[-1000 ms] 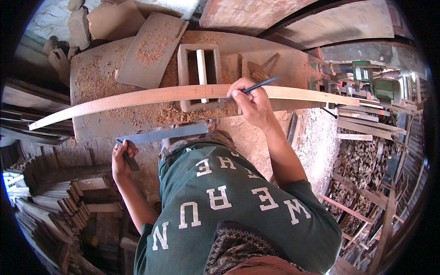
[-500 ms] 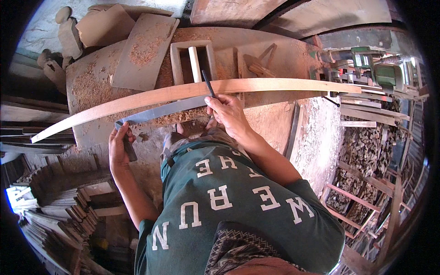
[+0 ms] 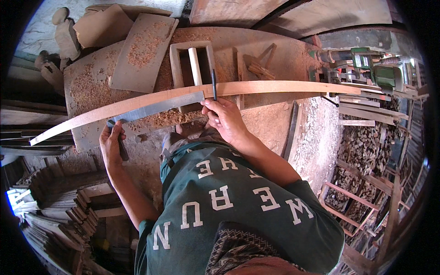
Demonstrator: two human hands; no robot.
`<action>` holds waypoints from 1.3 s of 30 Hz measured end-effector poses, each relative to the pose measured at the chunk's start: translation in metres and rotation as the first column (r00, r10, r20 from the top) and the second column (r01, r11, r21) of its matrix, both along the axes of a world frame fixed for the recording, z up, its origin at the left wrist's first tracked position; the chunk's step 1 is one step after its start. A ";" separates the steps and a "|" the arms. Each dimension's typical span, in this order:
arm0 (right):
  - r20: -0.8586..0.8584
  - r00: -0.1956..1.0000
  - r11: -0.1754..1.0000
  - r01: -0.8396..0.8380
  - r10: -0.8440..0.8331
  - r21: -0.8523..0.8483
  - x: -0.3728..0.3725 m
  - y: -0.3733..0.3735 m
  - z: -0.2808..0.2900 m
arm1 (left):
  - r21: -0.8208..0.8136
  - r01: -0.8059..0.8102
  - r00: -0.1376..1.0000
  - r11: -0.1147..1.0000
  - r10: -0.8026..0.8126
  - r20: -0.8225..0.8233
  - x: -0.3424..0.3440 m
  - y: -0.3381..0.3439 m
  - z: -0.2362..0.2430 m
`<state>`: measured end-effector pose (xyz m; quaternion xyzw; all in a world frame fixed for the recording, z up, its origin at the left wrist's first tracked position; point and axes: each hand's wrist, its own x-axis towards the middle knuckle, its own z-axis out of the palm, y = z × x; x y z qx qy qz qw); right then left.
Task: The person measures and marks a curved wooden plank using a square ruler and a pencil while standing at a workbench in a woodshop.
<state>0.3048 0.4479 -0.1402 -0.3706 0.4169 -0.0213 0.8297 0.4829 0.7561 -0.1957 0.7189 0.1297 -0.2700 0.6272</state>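
Note:
A long pale wooden strip [image 3: 284, 86] crosses the workbench, looking bowed in this wide view. Just on its near side lies the steel blade of a try square [image 3: 158, 107]. My left hand [image 3: 111, 143] is closed round the square's dark stock, at the blade's left end. Close to the blade's right tip, my right hand [image 3: 225, 120] pinches a dark pencil [image 3: 214, 82]. The pencil points away from me over the strip; whether its tip touches the wood is hard to tell.
Behind the strip, the workbench [image 3: 284, 55] carries a box-like wooden frame [image 3: 173, 64] with a pale stick [image 3: 195, 66], a wooden hand plane [image 3: 258, 67] and a shavings-strewn board [image 3: 142, 52]. Green-bodied machinery [image 3: 384, 75] stands at far right. Stacked timber [image 3: 59, 220] fills the lower left.
The try square has shifted left with my left hand, leaving its blade tip showing beside my right fingers. The pencil has turned more upright in my right hand.

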 end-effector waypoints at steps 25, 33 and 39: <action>-0.047 0.999 1.000 -0.020 0.020 -0.002 0.007 0.007 -0.006 | 0.019 0.111 0.994 0.994 -0.111 -0.009 0.019 0.012 -0.002; -0.045 0.999 1.000 -0.012 0.013 0.013 0.006 0.007 -0.007 | 0.002 0.111 0.994 0.994 -0.111 -0.020 0.022 0.014 -0.006; -0.044 0.999 1.000 -0.013 0.014 0.008 0.006 0.007 -0.006 | -0.008 0.115 0.993 0.993 -0.115 -0.019 0.023 0.015 -0.008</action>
